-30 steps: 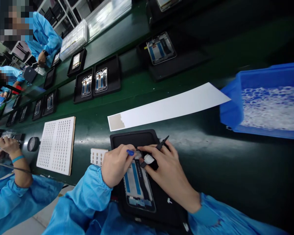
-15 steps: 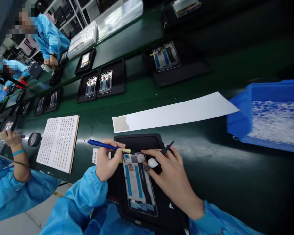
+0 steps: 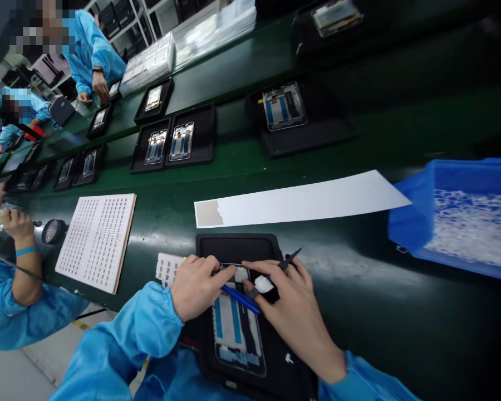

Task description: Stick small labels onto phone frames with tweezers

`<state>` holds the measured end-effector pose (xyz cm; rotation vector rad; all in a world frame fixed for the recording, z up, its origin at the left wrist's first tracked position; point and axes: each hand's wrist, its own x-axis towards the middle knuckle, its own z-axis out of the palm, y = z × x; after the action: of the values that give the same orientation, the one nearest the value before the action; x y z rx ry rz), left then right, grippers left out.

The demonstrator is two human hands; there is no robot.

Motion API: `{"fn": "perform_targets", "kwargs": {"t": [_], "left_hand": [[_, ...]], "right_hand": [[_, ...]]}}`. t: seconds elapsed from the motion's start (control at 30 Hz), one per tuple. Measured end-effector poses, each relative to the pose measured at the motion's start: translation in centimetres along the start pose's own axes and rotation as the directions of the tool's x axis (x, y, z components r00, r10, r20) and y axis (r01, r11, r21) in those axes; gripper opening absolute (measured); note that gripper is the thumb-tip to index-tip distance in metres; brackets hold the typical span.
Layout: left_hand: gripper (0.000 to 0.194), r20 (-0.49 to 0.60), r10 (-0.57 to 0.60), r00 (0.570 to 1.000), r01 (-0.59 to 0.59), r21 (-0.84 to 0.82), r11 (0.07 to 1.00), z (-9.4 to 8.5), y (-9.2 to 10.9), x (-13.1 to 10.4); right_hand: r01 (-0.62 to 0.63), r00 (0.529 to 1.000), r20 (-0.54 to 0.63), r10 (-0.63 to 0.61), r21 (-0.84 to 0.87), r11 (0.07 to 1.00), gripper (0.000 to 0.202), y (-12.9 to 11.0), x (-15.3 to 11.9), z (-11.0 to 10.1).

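A phone frame (image 3: 229, 328) with blue strips and a dark ribbon lies in a black tray (image 3: 237, 243) before me. My left hand (image 3: 198, 284) is over its upper left part, forefinger reaching to the top edge. Its curled fingers hold a blue pen-like stick (image 3: 242, 299), which slants down to the right across the frame. My right hand (image 3: 294, 306) rests at the frame's upper right, thumb and forefinger near the edge. In it is a dark pointed tool, seemingly tweezers (image 3: 291, 256), with a white piece (image 3: 263, 284) beside the thumb.
Beyond the tray lies a white paper strip (image 3: 300, 200), reaching to a blue bin (image 3: 409, 223) of white scraps. At left are a board of small parts (image 3: 96, 242), a small card (image 3: 167, 267) and a round dark container (image 3: 52, 231). Trays of phone frames (image 3: 192, 133) line the bench; co-workers sit left.
My left hand has moved right over the frame's top. The blue stick has swung from pointing left to pointing down right. My right hand stays nearly in place.
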<state>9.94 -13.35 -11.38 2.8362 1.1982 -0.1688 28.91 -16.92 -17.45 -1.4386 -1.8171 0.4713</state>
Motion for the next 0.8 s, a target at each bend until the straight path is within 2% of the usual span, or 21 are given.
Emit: {"fn": "perform_targets", "kwargs": {"t": [0.1,0.2,0.27,0.33,0.4,0.5,0.6,0.7,0.8], "left_hand": [[0.033,0.073,0.020,0.997,-0.022,0.030,0.999,-0.5,0.1,0.3],[0.032,0.104,0.027,0.994,-0.031,0.034,0.999,-1.1,0.1,0.4],[0.033,0.130,0.027,0.991,-0.027,-0.003,1.000,-1.5,-0.2,0.5],[0.034,0.141,0.006,0.990,0.003,-0.067,0.998,-1.9,-1.0,1.0],[0.033,0.104,-0.056,0.993,0.067,-0.114,0.991,-2.3,-2.3,2.0],[0.032,0.011,-0.150,0.989,0.150,-0.109,0.983,-2.3,-4.7,4.2],[0.037,0.003,-0.136,0.991,0.136,-0.068,0.988,-1.8,-6.5,6.0],[0.041,0.047,-0.098,0.994,0.101,-0.056,0.993,-1.1,-7.2,6.6],[0.048,0.048,-0.076,0.996,0.078,-0.052,0.996,-0.8,-7.2,6.3]], "right_hand": [[-0.019,1.000,0.015,0.019,0.046,0.999,0.019,-0.2,0.0,-0.5],[-0.077,0.997,-0.016,0.080,0.140,0.987,0.020,-0.3,0.4,-1.8],[-0.176,0.981,-0.041,0.192,0.247,0.953,0.026,-0.1,1.1,-3.0],[-0.289,0.945,-0.050,0.325,0.344,0.893,0.036,0.2,2.4,-4.1],[-0.369,0.909,-0.030,0.415,0.402,0.838,0.046,0.6,4.3,-4.7],[-0.432,0.885,0.058,0.463,0.477,0.766,0.057,0.9,7.7,-3.9],[-0.456,0.879,0.150,0.454,0.547,0.702,0.062,1.2,10.8,-1.8],[-0.454,0.884,0.169,0.437,0.534,0.713,0.060,1.6,12.7,0.1],[-0.471,0.877,0.159,0.453,0.470,0.747,0.051,1.9,13.2,1.0]]}}
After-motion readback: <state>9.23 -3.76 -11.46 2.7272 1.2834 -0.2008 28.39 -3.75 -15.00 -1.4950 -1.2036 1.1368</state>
